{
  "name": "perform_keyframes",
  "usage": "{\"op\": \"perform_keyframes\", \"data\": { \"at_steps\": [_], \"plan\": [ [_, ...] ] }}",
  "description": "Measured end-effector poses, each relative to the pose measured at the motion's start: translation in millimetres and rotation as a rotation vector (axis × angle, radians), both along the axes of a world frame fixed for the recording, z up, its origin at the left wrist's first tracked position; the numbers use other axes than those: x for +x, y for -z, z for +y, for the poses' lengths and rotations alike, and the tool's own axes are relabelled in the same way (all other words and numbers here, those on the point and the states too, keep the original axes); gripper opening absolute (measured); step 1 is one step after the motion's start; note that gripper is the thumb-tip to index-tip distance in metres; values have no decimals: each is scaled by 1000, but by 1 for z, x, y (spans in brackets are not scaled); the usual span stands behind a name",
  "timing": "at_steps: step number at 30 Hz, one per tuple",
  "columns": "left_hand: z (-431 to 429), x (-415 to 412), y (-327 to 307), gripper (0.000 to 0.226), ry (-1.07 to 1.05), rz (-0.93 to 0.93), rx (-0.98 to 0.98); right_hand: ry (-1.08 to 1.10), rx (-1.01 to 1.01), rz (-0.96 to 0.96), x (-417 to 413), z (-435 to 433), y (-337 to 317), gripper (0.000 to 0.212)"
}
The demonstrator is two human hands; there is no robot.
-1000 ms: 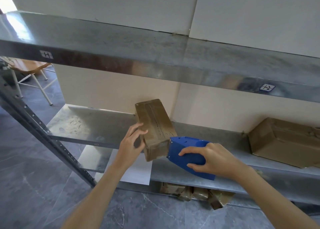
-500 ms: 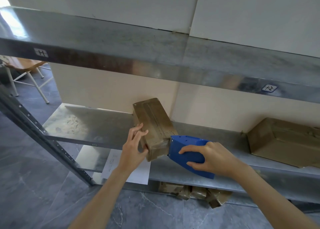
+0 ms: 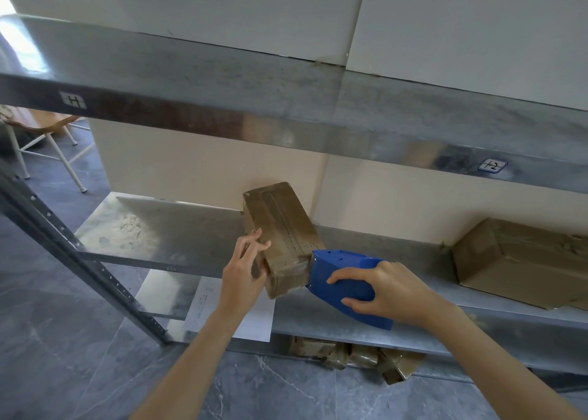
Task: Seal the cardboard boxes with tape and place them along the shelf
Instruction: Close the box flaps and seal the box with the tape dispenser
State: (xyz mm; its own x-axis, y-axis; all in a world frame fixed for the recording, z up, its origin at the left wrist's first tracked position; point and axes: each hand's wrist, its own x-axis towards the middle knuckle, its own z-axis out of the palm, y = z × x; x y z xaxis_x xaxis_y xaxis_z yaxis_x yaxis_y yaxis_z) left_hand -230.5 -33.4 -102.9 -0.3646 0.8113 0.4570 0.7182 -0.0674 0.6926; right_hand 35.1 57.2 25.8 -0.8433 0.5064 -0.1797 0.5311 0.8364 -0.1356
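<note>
Little shifted since a second before: left hand [image 3: 243, 278] slid slightly up the near left side of the cardboard box [image 3: 280, 235], blue tape dispenser [image 3: 345, 284] stayed pressed at the box's near right corner. Left fingers lay curled loosely on the box's side and top edge, thumb low, steadying rather than gripping. Right hand [image 3: 386, 292] wrapped over the dispenser's rear, fingers closed around its body, forearm reaching in from lower right. Box stood lengthwise on the middle shelf [image 3: 165, 238], far end against the wall, tape along its top. Counted: two boxes on that shelf, the second box [image 3: 521, 263] well apart at right; one dispenser; several crumpled boxes [image 3: 356, 354] below. Metal upper shelf [image 3: 222, 79], paper sheet [image 3: 206, 302], dark tiled floor [image 3: 63, 340], chair [image 3: 41, 136] at left.
</note>
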Motion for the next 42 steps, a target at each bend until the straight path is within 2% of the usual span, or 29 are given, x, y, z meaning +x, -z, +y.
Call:
{"op": "perform_keyframes", "data": {
  "at_steps": [4, 10, 13, 16, 19, 28, 31, 34, 42],
  "plan": [
    [-4, 2, -5, 58, 37, -2, -90, -3, 6, 12, -2, 0, -3, 38],
    [-9, 10, -5, 73, 130, -98, -90, 0, 30, 7, -2, 2, -3, 38],
    [-7, 13, -8, 80, 125, -87, -100, 0, 35, 10, -2, 3, -6, 38],
    [-4, 15, -13, 77, 45, -60, -96, -12, 38, 29, -2, 1, -9, 38],
    [-8, 5, -16, 75, 51, -70, -120, -30, 43, 43, -5, -3, -11, 38],
    [-23, -64, -36, 70, 205, -89, -223, -160, -18, 114, -58, -21, -10, 37],
    [-18, -69, -38, 79, 249, -69, -268, -171, -16, 115, -66, -17, -10, 36],
    [-14, -64, -34, 85, 252, -88, -239, -163, -24, 116, -65, -13, -8, 37],
    [-9, -63, -26, 76, 233, -119, -164, -143, -63, 107, -52, -5, -4, 36]
  ]
}}
